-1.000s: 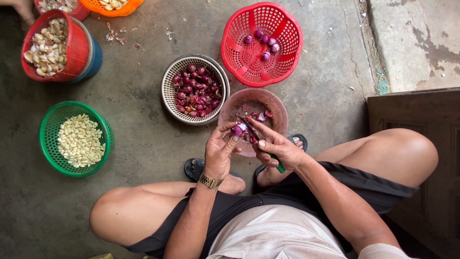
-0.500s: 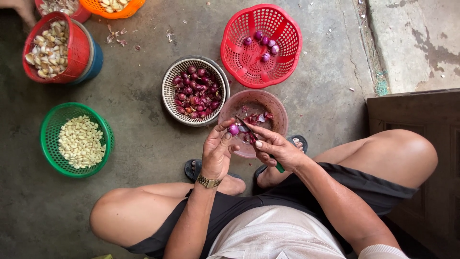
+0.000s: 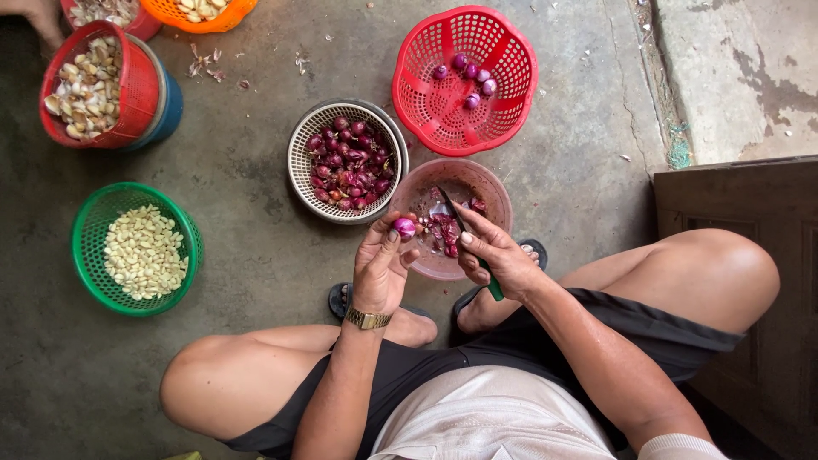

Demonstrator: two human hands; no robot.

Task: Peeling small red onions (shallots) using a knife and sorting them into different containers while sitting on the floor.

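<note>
My left hand [image 3: 381, 266] holds a small purple shallot [image 3: 404, 227] at its fingertips, just left of a pink bowl [image 3: 486, 176] that contains shallot peels. My right hand [image 3: 498, 254] grips a small knife with a green handle [image 3: 493, 290], its dark blade pointing up over the bowl. A beige basket [image 3: 300, 162] full of unpeeled purple shallots sits just beyond my left hand. A red basket [image 3: 503, 102] farther back holds a few peeled shallots.
A green basket [image 3: 89, 255] of peeled garlic cloves stands at left. A red basket [image 3: 141, 94] of unpeeled garlic, stacked on a blue container, is at far left. An orange basket [image 3: 223, 19] is at the top edge. Another person's hand [image 3: 38, 19] shows top left. A dark wooden panel [image 3: 741, 204] is at right.
My left hand has moved the shallot slightly left, away from the knife, and the two hands have come apart.
</note>
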